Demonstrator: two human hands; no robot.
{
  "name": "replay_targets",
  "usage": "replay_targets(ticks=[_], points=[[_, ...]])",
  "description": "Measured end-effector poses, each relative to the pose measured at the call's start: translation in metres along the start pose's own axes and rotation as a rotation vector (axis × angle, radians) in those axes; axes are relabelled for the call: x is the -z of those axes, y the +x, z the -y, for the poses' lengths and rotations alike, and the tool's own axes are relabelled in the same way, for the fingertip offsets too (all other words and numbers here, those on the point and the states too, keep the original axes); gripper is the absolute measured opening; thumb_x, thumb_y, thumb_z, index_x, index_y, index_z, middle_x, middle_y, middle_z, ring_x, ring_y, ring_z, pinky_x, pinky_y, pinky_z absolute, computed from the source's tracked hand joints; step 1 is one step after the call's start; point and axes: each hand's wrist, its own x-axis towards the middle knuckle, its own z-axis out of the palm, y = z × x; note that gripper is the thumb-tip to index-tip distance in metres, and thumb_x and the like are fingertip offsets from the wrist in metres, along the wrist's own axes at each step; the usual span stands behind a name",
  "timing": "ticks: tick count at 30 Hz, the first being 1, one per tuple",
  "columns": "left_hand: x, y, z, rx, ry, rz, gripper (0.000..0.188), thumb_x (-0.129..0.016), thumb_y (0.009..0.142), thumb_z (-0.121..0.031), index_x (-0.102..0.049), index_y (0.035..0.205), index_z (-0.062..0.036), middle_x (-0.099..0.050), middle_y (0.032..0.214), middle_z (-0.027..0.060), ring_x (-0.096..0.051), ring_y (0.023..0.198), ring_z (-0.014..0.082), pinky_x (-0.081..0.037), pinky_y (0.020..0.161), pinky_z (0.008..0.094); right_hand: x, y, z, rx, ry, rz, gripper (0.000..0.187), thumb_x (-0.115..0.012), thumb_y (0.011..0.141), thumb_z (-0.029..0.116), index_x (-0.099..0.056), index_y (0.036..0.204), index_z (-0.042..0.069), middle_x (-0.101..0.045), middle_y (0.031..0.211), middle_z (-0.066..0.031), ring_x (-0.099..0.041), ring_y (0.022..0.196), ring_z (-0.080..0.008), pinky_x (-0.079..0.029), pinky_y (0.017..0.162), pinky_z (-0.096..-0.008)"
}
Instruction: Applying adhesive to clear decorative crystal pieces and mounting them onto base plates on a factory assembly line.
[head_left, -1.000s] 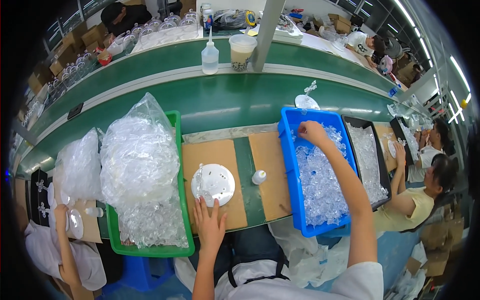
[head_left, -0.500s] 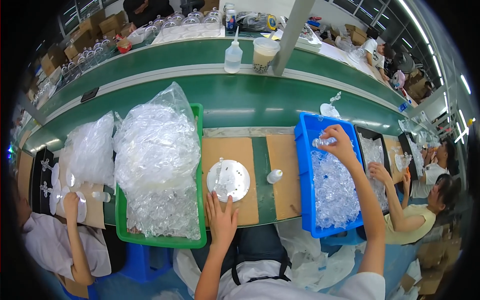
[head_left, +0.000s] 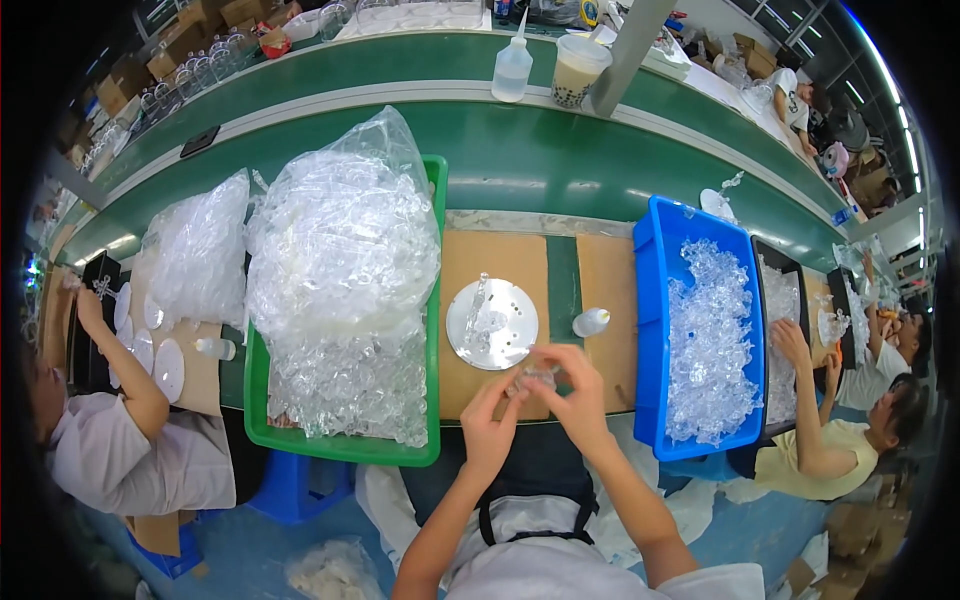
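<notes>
Beside the disc, left fingers and right fingers tight on a clear piece (axis roughly sideways)

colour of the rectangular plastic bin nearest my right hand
The bin is blue, clearest in the head view.

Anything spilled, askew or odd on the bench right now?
No spill visible. One oddity: a bubble tea cup stands on the ledge beside the long-nozzled squeeze bottle, a drink among work supplies.

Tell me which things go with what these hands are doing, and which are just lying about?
Belongs: clear piece, held by left hand and right hand; white disc; blue bin, likely; small bottle, perhaps.

Lying about, it seems: phone, cup, floor plastic.
</notes>
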Motion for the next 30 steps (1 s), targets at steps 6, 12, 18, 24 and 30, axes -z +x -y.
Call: replay_targets(ticks=[6,12,18,24,30], points=[[-0.016,0.012,0.026,-0.097,0.203,-0.21,0.029,-0.065,0.079,-0.002,-0.06,0.108,-0.0004,-0.062,0.094,0.0125,-0.062,0.076,0.0173,-0.049,0.066,0.0276,-0.013,0.041,-0.041,0.123,-0.275,-0.033,0.011,-0.069,0.073,0.004,-0.066,0.084,0.003,-0.065,0.088,-0.011,-0.063,0.078,-0.0201,-0.048,0.066,-0.0282],[-0.002,0.01,0.037,-0.055,0.471,-0.146,0.028,-0.065,0.08,-0.008,-0.062,0.107,-0.0032,-0.057,0.08,0.0093,-0.057,0.066,0.025,-0.046,0.059,0.0353,-0.016,0.058,-0.066,0.187,-0.182,0.08,0.012,-0.07,0.071,0.003,-0.066,0.082,0.004,-0.066,0.085,-0.0089,-0.063,0.08,-0.0216,-0.049,0.065,-0.0306],[-0.008,0.018,0.033,-0.109,0.555,-0.079,0.033,-0.064,0.081,-0.008,-0.06,0.114,-0.0057,-0.056,0.073,0.0102,-0.057,0.061,0.026,-0.045,0.055,0.0362,-0.015,0.061,-0.071,0.282,-0.259,0.093,0.01,-0.068,0.071,-0.001,-0.065,0.08,0.002,-0.065,0.083,-0.0084,-0.062,0.077,-0.0178,-0.049,0.063,-0.0266],[-0.018,0.023,0.051,-0.12,0.437,-0.15,0.033,-0.064,0.08,-0.003,-0.062,0.113,-0.0041,-0.058,0.069,0.0135,-0.057,0.057,0.0238,-0.045,0.053,0.0343,-0.015,0.055,-0.076,0.142,-0.162,0.086,0.011,-0.068,0.073,0.005,-0.064,0.082,0.004,-0.064,0.083,-0.0092,-0.061,0.078,-0.0258,-0.048,0.067,-0.0319],[-0.019,0.024,0.046,-0.129,0.471,-0.145,0.031,-0.065,0.078,0.0,-0.064,0.109,-0.0025,-0.057,0.067,0.0148,-0.052,0.053,0.0186,-0.043,0.052,0.0297,-0.019,0.04,-0.06,0.237,-0.328,-0.086,0.017,-0.069,0.074,0.006,-0.062,0.091,0.004,-0.064,0.086,-0.0097,-0.062,0.079,-0.0236,-0.048,0.067,-0.0314]])
